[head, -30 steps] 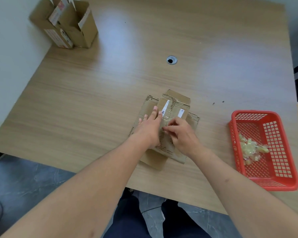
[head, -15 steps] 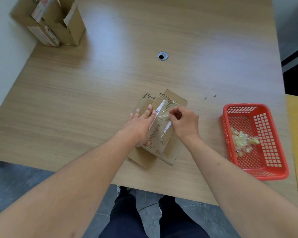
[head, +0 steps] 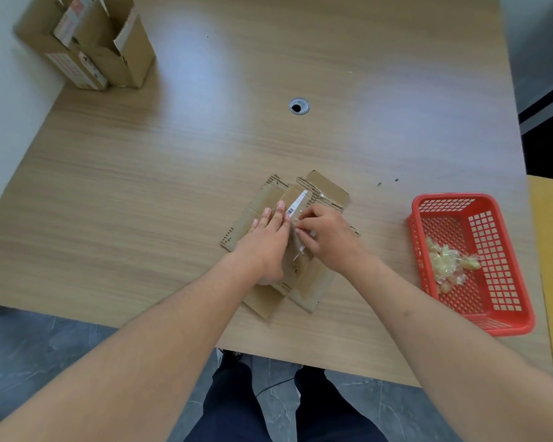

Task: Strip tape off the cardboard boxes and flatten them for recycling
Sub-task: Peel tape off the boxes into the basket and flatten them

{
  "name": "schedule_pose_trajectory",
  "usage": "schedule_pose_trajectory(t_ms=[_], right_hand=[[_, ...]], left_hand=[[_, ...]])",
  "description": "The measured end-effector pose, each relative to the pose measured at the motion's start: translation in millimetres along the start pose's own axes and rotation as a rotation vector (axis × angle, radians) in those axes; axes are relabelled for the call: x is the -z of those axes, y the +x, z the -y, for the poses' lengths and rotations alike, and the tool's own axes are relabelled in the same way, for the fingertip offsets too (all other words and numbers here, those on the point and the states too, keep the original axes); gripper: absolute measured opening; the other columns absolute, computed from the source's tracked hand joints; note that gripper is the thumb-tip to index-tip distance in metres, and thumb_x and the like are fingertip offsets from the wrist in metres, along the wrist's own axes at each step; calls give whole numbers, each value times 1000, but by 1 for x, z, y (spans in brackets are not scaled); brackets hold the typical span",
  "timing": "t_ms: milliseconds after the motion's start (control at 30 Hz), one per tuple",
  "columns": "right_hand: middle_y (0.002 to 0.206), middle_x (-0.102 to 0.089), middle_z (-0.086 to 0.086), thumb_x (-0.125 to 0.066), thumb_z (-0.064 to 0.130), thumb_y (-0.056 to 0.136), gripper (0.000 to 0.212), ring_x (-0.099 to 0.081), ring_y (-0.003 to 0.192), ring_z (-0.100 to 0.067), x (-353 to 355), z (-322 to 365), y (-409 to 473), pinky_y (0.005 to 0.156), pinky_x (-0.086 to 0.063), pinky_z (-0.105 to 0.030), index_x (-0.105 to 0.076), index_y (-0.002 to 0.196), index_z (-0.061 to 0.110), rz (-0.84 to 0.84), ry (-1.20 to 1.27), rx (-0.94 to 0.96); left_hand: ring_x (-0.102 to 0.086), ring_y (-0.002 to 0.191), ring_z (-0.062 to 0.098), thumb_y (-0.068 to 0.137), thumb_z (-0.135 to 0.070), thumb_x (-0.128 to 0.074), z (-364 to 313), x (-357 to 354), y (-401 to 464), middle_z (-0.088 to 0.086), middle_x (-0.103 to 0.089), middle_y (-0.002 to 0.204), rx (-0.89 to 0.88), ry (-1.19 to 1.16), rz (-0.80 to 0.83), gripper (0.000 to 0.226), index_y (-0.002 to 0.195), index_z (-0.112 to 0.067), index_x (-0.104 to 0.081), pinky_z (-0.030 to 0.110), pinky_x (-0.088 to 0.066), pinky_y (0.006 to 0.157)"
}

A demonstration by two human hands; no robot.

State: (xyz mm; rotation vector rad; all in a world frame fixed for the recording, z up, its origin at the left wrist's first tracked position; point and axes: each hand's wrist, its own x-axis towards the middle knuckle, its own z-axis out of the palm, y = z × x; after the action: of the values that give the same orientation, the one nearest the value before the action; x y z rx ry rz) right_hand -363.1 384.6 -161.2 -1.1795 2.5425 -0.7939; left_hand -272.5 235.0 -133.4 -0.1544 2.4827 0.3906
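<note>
Wooden table (head: 205,173), grey floor; left hand (head: 265,240) flat, right fingers (head: 300,223) seemingly pinching tape (head: 296,218)

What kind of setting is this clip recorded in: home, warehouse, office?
Most likely an office or workroom, though little of the room shows. The wood-laminate desk has a cable grommet, it stands against a plain white wall, and the floor is grey tile.
</note>
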Motion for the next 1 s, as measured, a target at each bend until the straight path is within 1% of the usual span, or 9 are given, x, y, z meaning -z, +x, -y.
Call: schedule_pose_trajectory(t_ms=[100, 167, 300, 367, 467, 633, 800, 933, 1000], right_hand=[[101, -62, -2, -77, 10, 90, 8, -60, 87, -16, -1, 2, 7, 81, -52, -26, -82, 96, 12, -56, 146, -199], [97, -60, 2, -82, 10, 85, 15, -61, 80, -11, -1, 5, 11, 79, -51, -16, -83, 98, 17, -106, 262, -356], [78, -67, 8, -88, 12, 74, 48, -65, 72, -12, 0, 12, 15, 80, -56, -26, -77, 116, 32, -145, 364, -543], [82, -65, 9, -88, 24, 75, 37, -63, 80, -12, 0, 14, 20, 80, -55, -30, -78, 109, 32, -108, 241, -579], [92, -65, 5, -84, 32, 80, 14, -64, 87, -17, -1, 17, 17, 78, -55, -35, -77, 90, 26, -61, 38, -505], [91, -65, -2, -69, 32, 93, 19, -59, 82, -23, 0, 22, 15, 70, -46, -33, -68, 84, 15, -11, -132, -348], [90, -72, -12, -71, 17, 93, 13, -65, 84, -31, 22, -4, 32, 77, -52, -38, -75, 89, 5, -181, -97, -370], [83, -62, -14, -70, -3, 83, 14, -59, 65, -35, 13, -11, 22, 58, -54, -43, -63, 72, 0, -122, -123, -125], [87, -62, -12, -69, -7, 80, 13, -58, 65, -34, 4, -16, 15, 54, -53, -41, -63, 73, 2, -81, -128, -10]], left_hand=[[17, 155, 29, 84, -12, -65, -2, -1, -1, 7, 31, 165, 5, -12, -9, 109, 160, -9, 13, 40, -1, 125], [18, 155, 29, 86, -16, -65, -3, -1, -2, 6, 31, 164, 9, -36, -16, 108, 160, -8, 12, 40, -1, 126], [18, 155, 29, 93, -53, -60, -6, -8, 0, 7, 27, 166, 10, -114, -88, 106, 161, -8, 8, 42, 0, 127], [21, 154, 28, 92, -67, -54, -7, -15, 1, 7, 29, 165, 23, -98, -126, 111, 161, -8, 10, 42, 2, 126], [25, 153, 26, 91, -70, -52, -8, -25, 2, 7, 33, 163, 33, -74, -167, 113, 160, -9, 13, 41, 7, 126], [25, 152, 26, 90, -71, -53, -5, -24, 2, 6, 34, 163, 13, -81, -177, 115, 160, -9, 14, 40, 6, 127], [23, 153, 27, 88, -71, -55, -3, -20, 3, 6, 32, 163, 9, -61, -155, 118, 160, -9, 15, 42, 4, 127], [22, 153, 28, 88, -69, -57, -5, -18, 4, 6, 31, 164, 15, -68, -145, 117, 160, -9, 14, 42, 4, 127], [22, 153, 28, 89, -68, -58, -7, -18, 4, 6, 32, 164, 20, -67, -140, 117, 160, -10, 14, 41, 4, 126]])
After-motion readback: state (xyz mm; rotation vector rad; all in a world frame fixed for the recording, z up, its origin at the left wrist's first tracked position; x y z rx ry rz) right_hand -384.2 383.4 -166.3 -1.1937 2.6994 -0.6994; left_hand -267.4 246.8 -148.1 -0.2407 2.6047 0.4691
